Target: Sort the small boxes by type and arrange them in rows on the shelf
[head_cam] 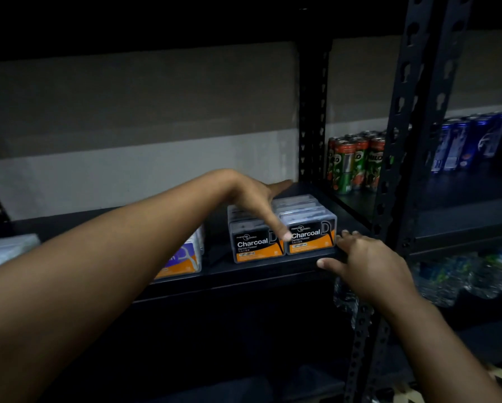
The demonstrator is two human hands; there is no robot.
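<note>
Charcoal dental flosser boxes stand in two rows side by side on the black metal shelf, each row running front to back, black-and-orange labels facing out. Right row sits close to the shelf's right upright.

Head view, dim light:
- Left hand reaches across over the rows, fingers extended; one fingertip touches the front face where the two front boxes meet. Nothing gripped. Thumb points toward the back of the shelf.
- Right hand at the shelf's front edge, just right of the right-hand row, fingers spread and relaxed, thumb lying along the edge. Holds nothing.
- Purple-and-orange flosser box to the left, partly behind the left forearm; a different type, set apart from the charcoal rows by a gap.
- Pale packet or box at far left, blurred; type cannot be read.
- Neighbouring bay: Milo cans, blue cans; water bottles on the level below.

Progress, as judged: charcoal type looks grouped and aligned, hands seemingly squaring the fronts. Left to do: probably the purple type's row and whatever lies at far left.
</note>
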